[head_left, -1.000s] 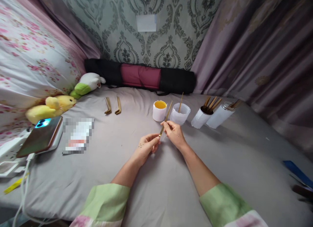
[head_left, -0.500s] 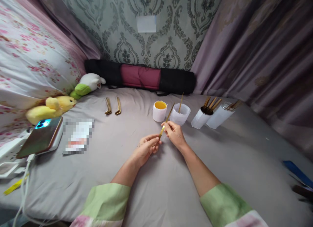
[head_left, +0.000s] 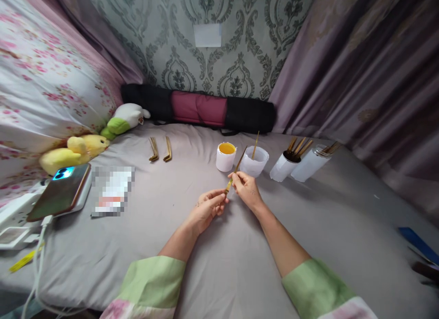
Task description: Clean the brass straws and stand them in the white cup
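Between my two hands a thin, tapered gold-brown stick slants up to the right. Its lower end is pinched by the thumb and fingers of my left hand. My right hand grips it higher up, fingertips closed around its middle. Just beyond stand a white cup of yellow contents and a whitish translucent cup. A similar slim stick leans upright in the translucent cup. The stick's exact kind is unclear, and fingers partly cover it.
Two white holders with several brown sticks tilt at the right. Bent gold pieces lie in two small groups at the left. A phone, cables, plush toys and a blurred packet rest further left; a long black-and-maroon bag lies behind.
The whole view has shifted slightly, with the scene a little further right. Both hands keep nearly the same grip on the stick.
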### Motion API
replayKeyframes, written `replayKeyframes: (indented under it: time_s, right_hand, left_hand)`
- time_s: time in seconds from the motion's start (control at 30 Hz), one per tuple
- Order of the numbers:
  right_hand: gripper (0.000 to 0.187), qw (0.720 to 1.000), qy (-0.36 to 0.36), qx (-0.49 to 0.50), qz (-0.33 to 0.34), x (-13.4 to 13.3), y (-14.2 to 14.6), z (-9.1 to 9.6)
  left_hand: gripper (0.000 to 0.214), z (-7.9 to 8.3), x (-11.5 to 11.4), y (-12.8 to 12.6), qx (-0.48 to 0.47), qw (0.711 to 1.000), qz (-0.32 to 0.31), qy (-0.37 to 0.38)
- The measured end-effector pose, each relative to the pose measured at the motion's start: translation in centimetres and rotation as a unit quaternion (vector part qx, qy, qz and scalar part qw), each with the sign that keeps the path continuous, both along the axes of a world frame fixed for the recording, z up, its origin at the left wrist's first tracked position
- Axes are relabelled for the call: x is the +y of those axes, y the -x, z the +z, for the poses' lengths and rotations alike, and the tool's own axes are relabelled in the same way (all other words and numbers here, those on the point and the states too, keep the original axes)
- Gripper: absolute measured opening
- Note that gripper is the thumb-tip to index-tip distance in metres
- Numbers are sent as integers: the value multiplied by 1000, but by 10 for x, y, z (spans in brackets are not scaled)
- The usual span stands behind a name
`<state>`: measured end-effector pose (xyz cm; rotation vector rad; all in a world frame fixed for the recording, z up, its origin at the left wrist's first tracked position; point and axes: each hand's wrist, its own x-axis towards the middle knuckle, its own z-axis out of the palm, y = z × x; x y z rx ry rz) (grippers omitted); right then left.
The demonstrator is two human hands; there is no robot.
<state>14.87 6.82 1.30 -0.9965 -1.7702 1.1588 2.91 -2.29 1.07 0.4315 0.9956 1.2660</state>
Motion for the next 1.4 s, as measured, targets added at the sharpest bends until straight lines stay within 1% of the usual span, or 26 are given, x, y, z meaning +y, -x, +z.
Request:
replayKeyframes:
  time_s: [0.3, 0.53, 0.73, 0.93, 1.13, 1.4]
  right_hand:
    - [35, 999, -3, 10, -35, 4, -1, 5]
    - [37, 997, -5, 40, -61, 11, -8, 17]
    - [36, 995, -9, 62, -78, 18, -12, 26]
    - [36, 993, -22, 67, -96, 26, -16, 38]
    - [35, 989, -31, 94, -106, 33, -21, 49]
    - [35, 987, -37, 100, -117, 37, -28, 55]
  left_hand:
    - [36, -1, 0, 1, -3, 1000, -5, -2]
    - [34, 0, -1, 2, -3, 1000, -22, -2]
    - [33, 0, -1, 1, 8, 1000, -17, 14]
    - [34, -2, -1, 3, 4, 1000, -23, -2]
    - [33, -1, -1, 3, 9, 1000, -26, 2]
    - [34, -2, -1, 3, 13, 1000, -26, 2]
